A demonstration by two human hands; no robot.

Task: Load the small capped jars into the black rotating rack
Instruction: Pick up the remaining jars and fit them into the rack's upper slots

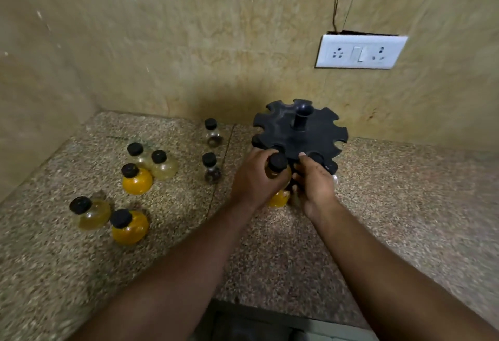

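Seven capped jars (136,181) are left standing on the speckled counter (270,246), left of the black rack (299,131). One black-capped jar (278,169) is gripped by the left hand (255,178) at the rack's near edge. The right hand (314,181) is pressed against the rack beside it; whether it is closed cannot be told.

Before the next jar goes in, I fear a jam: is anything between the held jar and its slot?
Nothing visible blocks it. The left hand holds the jar at the near rim of the rack; the right hand steadies the rack beside it.
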